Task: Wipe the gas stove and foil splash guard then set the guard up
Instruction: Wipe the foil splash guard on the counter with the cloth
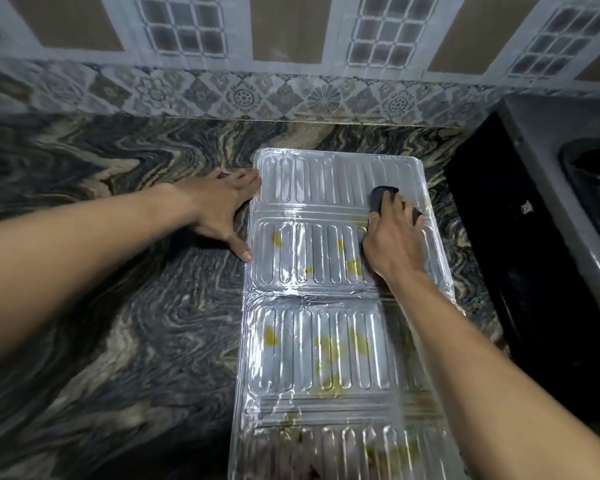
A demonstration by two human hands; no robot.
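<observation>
Head view, item one: foil splash guard (329, 341), laid flat and unfolded on our marbled counter (118, 323), just left of the gas stove (568, 220). We judge it light, thin, easily creased, slippery where wet; yellow stains (329, 351) remain. Best held by its rims. Our left hand (222, 213), grip spread open, pins the left edge. Our right hand (394, 244) closes its grip on a dark sponge (381, 197), pressing the far panel.
</observation>
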